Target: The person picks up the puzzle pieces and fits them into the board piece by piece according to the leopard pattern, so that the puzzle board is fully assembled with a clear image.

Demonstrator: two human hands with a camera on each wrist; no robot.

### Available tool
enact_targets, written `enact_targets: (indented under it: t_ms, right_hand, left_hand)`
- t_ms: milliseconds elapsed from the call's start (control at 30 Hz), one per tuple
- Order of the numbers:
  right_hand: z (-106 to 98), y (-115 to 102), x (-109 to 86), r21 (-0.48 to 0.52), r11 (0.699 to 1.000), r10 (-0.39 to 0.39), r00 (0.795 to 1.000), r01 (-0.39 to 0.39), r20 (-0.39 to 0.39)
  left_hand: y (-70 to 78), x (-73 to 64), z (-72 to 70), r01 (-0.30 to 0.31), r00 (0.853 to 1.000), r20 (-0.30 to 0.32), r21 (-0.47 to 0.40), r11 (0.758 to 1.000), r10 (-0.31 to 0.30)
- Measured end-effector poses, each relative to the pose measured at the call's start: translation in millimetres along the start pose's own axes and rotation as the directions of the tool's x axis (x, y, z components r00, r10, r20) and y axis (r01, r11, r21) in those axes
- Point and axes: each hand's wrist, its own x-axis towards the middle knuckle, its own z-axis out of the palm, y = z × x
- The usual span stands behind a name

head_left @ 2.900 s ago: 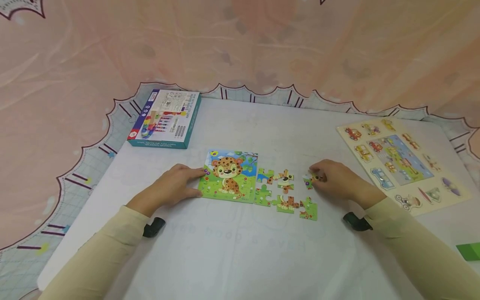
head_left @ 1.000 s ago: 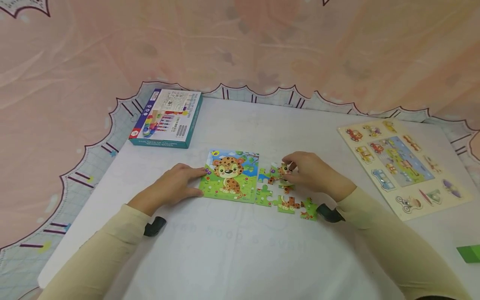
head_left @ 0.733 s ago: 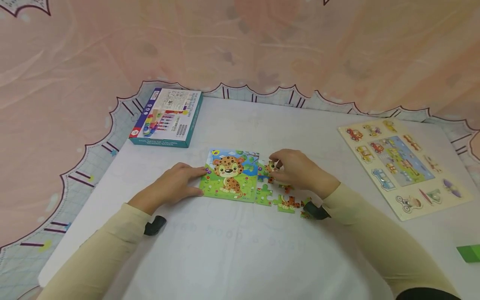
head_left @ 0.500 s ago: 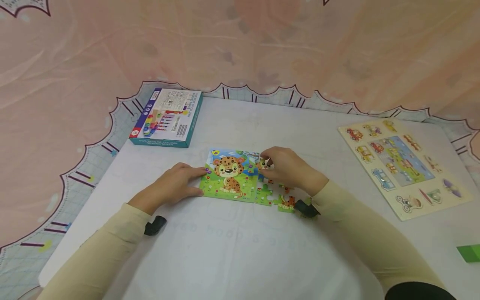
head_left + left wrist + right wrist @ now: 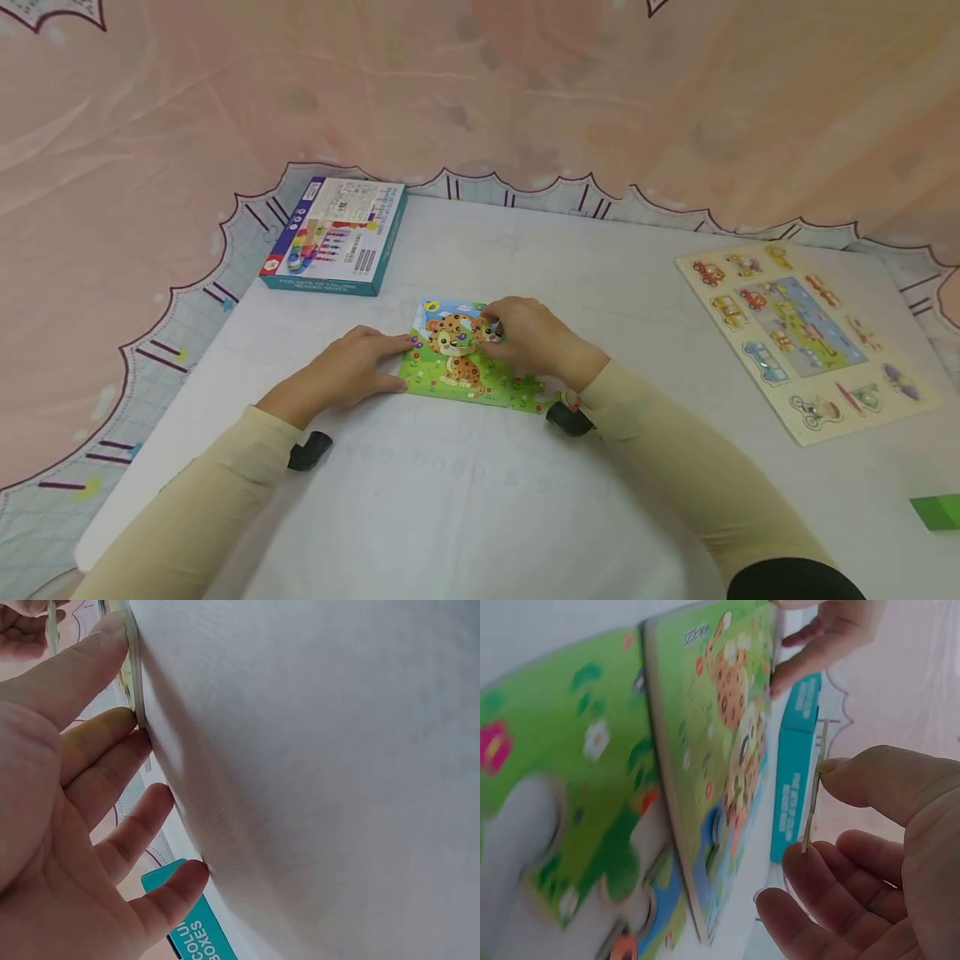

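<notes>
My right hand (image 5: 542, 340) pinches a jigsaw piece (image 5: 814, 787) between thumb and fingers, seen edge-on in the right wrist view. It holds the piece raised over the right part of a square leopard picture puzzle (image 5: 442, 379). At that puzzle's left edge rests my left hand (image 5: 345, 371), thumb and forefinger touching the side. In the left wrist view the left fingers (image 5: 105, 776) are spread and nearly straight against the thin edge. Joined jigsaw pieces (image 5: 592, 742) with grass and flowers lie right beside the puzzle; the right hand and sleeve hide most of them in the head view.
A teal-sided bead toy box (image 5: 337, 237) lies at the back left. On the right is a wooden vehicle puzzle board (image 5: 765, 396). A green block (image 5: 937, 512) sits at the right edge. A patterned curtain (image 5: 480, 92) hangs behind the white table (image 5: 450, 525).
My right hand picked the piece up from the right and carried it left, past the loose pieces, to over the leopard picture. My left hand has stayed at the puzzle's edge.
</notes>
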Motion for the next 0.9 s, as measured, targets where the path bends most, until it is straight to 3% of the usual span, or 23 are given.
enact_targets:
  t_ms: [200,567,900]
  right_hand:
    - [7.3,-10.7,10.1,-0.004,1.000,0.004,1.000,-0.004,0.023]
    - [15.1,-29.6,24.9,-0.051,0.996,0.070,0.994,-0.067,0.079]
    - [24.6,-29.3,31.8,-0.119,0.990,0.089,0.991,-0.078,0.098]
  left_hand:
    - [-1.7,-0.2,1.0,0.014,1.000,0.020,0.002,1.000,-0.014]
    - [-2.9,-1.3,0.7,-0.011,1.000,0.000,0.003,1.000,0.011]
    - [-1.5,0.9,1.2,-0.004,1.000,0.004,0.006,1.000,0.004]
